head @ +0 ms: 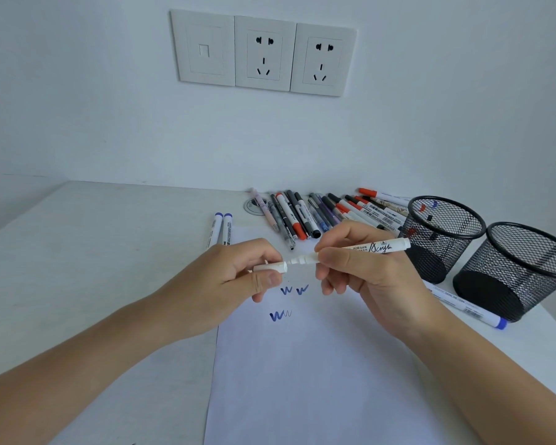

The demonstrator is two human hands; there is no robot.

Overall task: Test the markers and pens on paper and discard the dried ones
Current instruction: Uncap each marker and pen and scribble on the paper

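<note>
Marker in hand: white acrylic marker [363, 250] was held above the paper, its tip pointing left, just apart from the cap.
Paper: white sheet [302, 380] lay nearest on the surface [93, 268], bearing blue zigzag scribbles [281, 314] under the hands.
Left hand: the left hand [238, 277] pinched the white cap [270, 267] between thumb and fingers, its open end facing the marker's tip.
Right hand: the right hand [360, 271] was closed around the white acrylic marker's barrel near the nib end.
Right side: a blue-capped marker [469, 309] lay flat just in front of two black mesh cups [507, 271]; the farther cup showed some red, blue and black pieces inside.
Left side: two blue-capped markers [220, 229] lay side by side beyond the left hand.
Pile: a row of markers and pens [321, 213] with red, black and grey caps lay at the far edge of the surface, touching one another.
Wall: three white socket plates [264, 53] sat above.
</note>
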